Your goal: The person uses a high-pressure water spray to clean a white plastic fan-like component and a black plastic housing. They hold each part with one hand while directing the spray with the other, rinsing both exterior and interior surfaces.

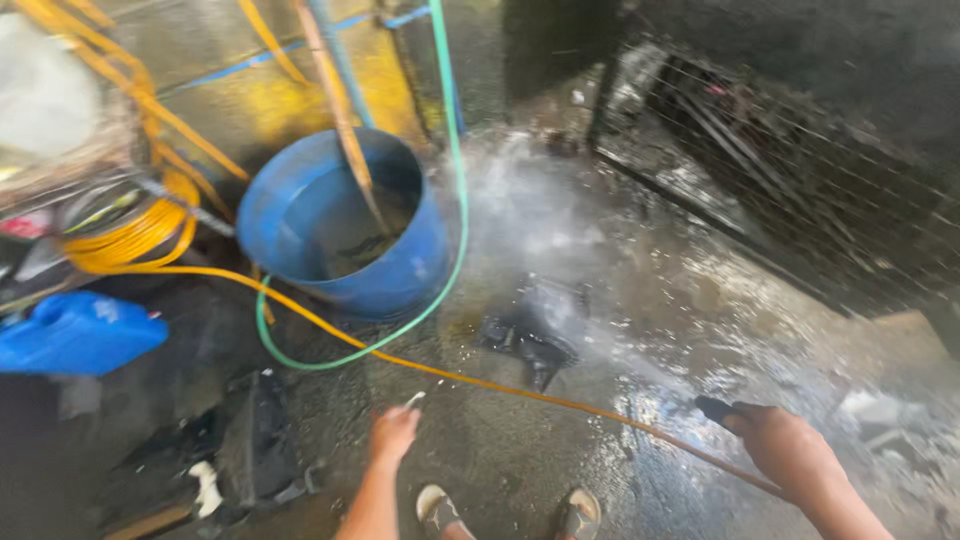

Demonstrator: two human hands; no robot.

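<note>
Gripping a black spray nozzle (pixel 716 409) in my right hand (pixel 790 448), lower right; my left hand (pixel 394 433) fingers look loosely closed, empty.

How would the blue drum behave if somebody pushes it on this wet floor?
The blue drum looks partly filled with dark water, so it is probably heavy and hard to shift. Its wide base suggests it would slide rather than tip. The wet floor may help sliding, but the green hose draped at it could drag.
</note>
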